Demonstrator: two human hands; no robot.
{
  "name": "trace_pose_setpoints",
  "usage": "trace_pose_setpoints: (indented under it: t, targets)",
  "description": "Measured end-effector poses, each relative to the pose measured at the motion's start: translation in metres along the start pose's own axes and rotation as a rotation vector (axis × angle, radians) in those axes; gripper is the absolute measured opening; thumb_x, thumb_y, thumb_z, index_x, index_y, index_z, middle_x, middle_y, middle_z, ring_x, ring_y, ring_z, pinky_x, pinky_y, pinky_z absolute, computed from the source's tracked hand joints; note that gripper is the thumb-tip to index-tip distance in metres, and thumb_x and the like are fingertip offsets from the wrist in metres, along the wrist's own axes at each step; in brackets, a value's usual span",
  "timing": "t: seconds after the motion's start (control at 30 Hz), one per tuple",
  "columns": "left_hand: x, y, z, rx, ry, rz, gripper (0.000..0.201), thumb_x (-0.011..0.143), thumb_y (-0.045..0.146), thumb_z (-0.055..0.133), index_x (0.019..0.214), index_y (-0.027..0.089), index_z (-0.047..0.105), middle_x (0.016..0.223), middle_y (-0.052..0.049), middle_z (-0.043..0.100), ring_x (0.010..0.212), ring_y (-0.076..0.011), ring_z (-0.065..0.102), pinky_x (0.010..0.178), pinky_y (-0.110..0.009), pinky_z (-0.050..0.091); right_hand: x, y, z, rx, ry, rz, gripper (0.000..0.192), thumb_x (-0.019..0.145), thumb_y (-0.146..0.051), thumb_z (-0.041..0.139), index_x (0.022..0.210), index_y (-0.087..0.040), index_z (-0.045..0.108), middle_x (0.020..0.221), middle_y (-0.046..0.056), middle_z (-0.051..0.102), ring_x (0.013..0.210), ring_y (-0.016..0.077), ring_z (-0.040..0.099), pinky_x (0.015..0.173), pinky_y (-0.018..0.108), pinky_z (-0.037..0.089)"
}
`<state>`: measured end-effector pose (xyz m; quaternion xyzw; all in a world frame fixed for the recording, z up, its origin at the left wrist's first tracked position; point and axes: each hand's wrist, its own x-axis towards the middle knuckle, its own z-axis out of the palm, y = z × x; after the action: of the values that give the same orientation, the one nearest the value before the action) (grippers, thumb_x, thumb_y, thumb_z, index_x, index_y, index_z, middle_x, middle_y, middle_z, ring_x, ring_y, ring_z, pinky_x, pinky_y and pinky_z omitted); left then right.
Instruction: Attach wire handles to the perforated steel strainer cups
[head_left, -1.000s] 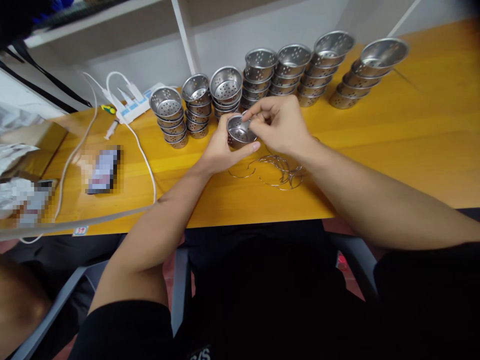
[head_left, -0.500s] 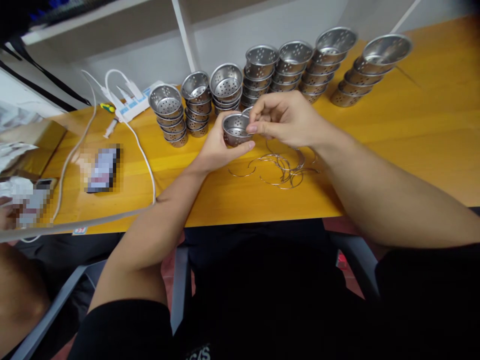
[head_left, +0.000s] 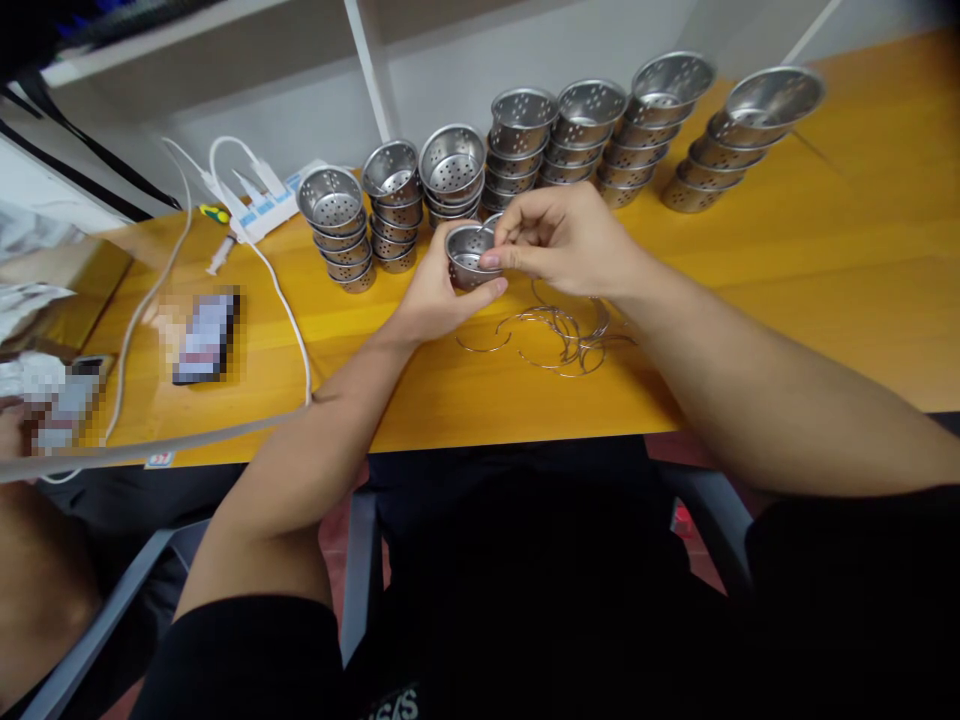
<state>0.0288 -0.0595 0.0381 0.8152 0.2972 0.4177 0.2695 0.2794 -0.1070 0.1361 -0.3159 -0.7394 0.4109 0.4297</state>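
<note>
My left hand (head_left: 433, 292) is wrapped round a small perforated metal cup (head_left: 466, 262), its mouth tilted up towards me. At the cup's right rim, the thumb and forefinger of my right hand (head_left: 566, 235) are pinched together on a thin wire ring (head_left: 486, 231). Only a short bit of that wire shows; my fingers cover the rest. Below my right hand, a loose heap of thin wire rings (head_left: 574, 345) lies on the yellow table (head_left: 465, 400). Some of these are open curves.
Several stacks of perforated metal cups, such as the leftmost stack (head_left: 334, 205) and the rightmost stack (head_left: 765, 110), line the table's back. To the left are a white power strip (head_left: 266, 210), a cable (head_left: 289, 320), a syringe (head_left: 221, 255) and a phone (head_left: 206, 338). Another person's hand (head_left: 10, 428) is at far left.
My right fingertips have shifted slightly left, further over the cup's rim. The cup and my left hand have barely moved.
</note>
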Motion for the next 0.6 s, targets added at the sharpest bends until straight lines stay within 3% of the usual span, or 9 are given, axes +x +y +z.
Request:
trace_pose_setpoints:
  t: [0.13,0.3,0.47,0.6]
  targets:
    - [-0.001,-0.008,0.001,-0.024,-0.004,0.015,0.085,0.116,0.054,0.088,0.187,0.029,0.048,0.162,-0.015,0.071,0.161,-0.0396,0.074,0.146,-0.066,0.062,0.001,0.002,0.001,-0.013,-0.003,-0.012,0.065,0.083,-0.09,0.119,0.091,-0.037,0.081,0.085,0.003,0.08,0.088,0.0296,0.068,0.076,0.049,0.066]
    - [-0.002,-0.021,0.0,-0.017,-0.008,0.014,0.091,0.113,0.048,0.092,0.189,0.031,0.046,0.164,-0.015,0.07,0.158,-0.0397,0.075,0.145,-0.066,0.062,0.001,0.001,0.001,-0.016,-0.017,-0.032,0.067,0.082,-0.09,0.118,0.087,-0.034,0.082,0.083,0.002,0.075,0.076,0.0245,0.057,0.071,0.047,0.056]
    - [0.0,-0.023,-0.001,-0.011,0.008,0.034,0.084,0.112,0.047,0.092,0.183,0.029,0.052,0.163,-0.015,0.071,0.152,-0.0382,0.078,0.139,-0.067,0.067,-0.001,-0.001,0.0,0.04,-0.024,0.022,0.064,0.081,-0.089,0.12,0.09,-0.039,0.081,0.078,0.001,0.074,0.091,0.0299,0.061,0.08,0.05,0.065]
    - [0.001,-0.022,-0.003,-0.001,0.004,0.034,0.081,0.112,0.048,0.093,0.18,0.029,0.053,0.164,-0.015,0.072,0.153,-0.0371,0.079,0.142,-0.065,0.066,-0.001,0.001,-0.001,0.072,-0.049,0.035,0.064,0.08,-0.085,0.123,0.092,-0.038,0.081,0.081,0.002,0.077,0.098,0.0316,0.065,0.085,0.051,0.065]
